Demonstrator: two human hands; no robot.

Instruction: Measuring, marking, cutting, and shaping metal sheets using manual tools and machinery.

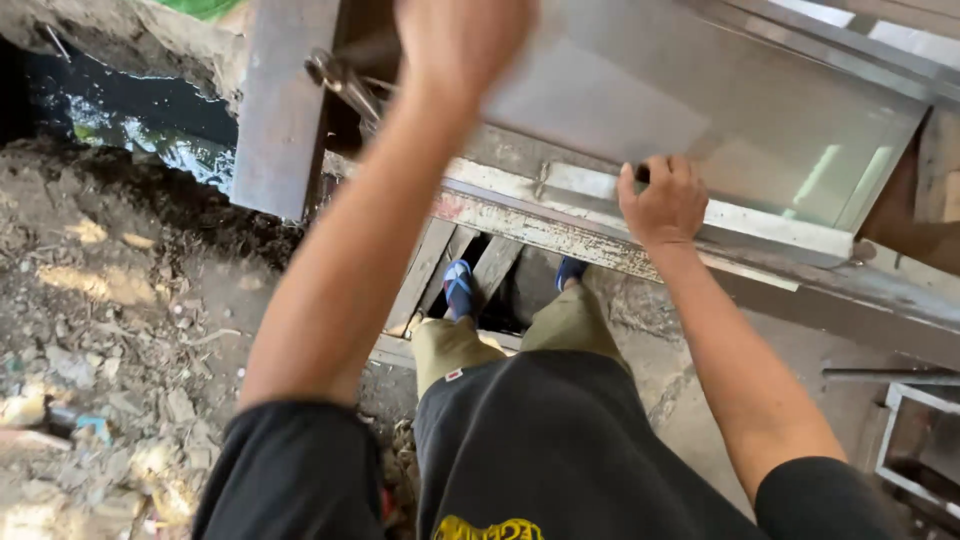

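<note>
My right hand (662, 200) is curled over the near edge of the metal sheet (700, 110), gripping it; my left hand (460, 40) lies on the sheet's far left part — blurred, so I cannot tell its shape; the sheet rests on a rusty steel frame (540, 228); pliers (340, 80) hang by its left edge — wooden slats (440, 262) underfoot, dark water (150, 125) beyond.

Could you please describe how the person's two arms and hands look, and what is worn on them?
Both arms are bare from the short black sleeves down to the hands. The left hand and the right hand wear no gloves, and no watch, ring or bracelet shows on either wrist. The left hand looks slightly blurred. The sleeves belong to a black T-shirt with a yellow print at the lower edge.
</note>
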